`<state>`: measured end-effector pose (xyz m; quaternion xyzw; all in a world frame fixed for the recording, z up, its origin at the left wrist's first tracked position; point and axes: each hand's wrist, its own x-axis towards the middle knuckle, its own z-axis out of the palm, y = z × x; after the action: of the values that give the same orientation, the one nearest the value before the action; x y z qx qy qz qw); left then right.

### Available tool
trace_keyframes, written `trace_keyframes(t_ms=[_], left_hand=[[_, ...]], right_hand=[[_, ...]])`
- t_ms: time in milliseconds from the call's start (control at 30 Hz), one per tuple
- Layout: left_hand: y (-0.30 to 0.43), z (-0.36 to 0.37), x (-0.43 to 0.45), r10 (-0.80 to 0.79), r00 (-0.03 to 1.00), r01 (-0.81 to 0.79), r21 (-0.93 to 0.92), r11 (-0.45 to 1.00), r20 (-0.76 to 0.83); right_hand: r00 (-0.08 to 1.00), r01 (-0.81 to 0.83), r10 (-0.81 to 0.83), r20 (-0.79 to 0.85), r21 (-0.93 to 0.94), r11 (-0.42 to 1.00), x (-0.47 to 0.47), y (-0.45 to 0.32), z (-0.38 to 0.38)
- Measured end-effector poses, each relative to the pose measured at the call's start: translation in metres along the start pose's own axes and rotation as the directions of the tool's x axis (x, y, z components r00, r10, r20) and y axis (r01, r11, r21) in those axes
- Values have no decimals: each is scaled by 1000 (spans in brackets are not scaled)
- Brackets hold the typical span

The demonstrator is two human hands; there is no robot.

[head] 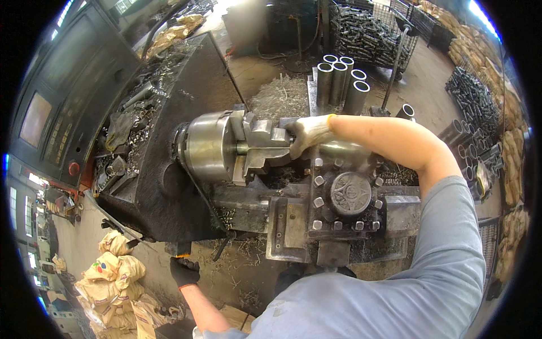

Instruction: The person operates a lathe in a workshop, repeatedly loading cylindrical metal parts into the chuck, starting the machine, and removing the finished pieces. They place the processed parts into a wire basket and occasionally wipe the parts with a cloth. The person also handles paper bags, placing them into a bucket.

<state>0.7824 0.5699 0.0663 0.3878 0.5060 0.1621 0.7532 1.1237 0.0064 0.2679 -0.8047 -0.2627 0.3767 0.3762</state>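
Observation:
My right hand (305,132), in a whitish work glove, reaches to the outer ends of the stepped jaws (264,137) of a lathe chuck (209,146). Its fingers and thumb curve around the jaw ends; whether they grip something there is hidden. Behind the wrist shows a shiny metal cylinder (345,150). My left hand (185,271), in a dark glove with an orange cuff, is low on the left with curled fingers. Just above it is a small dark block with an orange edge (183,255) at the machine's front. What lies inside that hand cannot be seen.
A bolted square tool post (350,195) stands right of the chuck. Several steel tubes (338,80) stand upright behind the lathe. Metal chips cover the headstock top (139,114). Filled sacks (114,279) are piled lower left, and a wire cage (372,38) holds metal parts.

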Motion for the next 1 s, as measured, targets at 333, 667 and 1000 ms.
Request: trace_keyframes(t_ms=[333, 667, 1000], left_hand=[[-2, -9, -8, 570, 817, -490, 414, 767, -88], [241, 224, -135, 714, -404, -591, 432, -681, 572], [270, 288, -135, 793, 16, -634, 619, -463, 609]], right_hand=[[905, -423, 166, -391, -802, 421, -77, 96, 7], [94, -374, -123, -988, -150, 915, -204, 15, 41], [184, 219, -395, -900, -354, 909, -300, -71, 182]])
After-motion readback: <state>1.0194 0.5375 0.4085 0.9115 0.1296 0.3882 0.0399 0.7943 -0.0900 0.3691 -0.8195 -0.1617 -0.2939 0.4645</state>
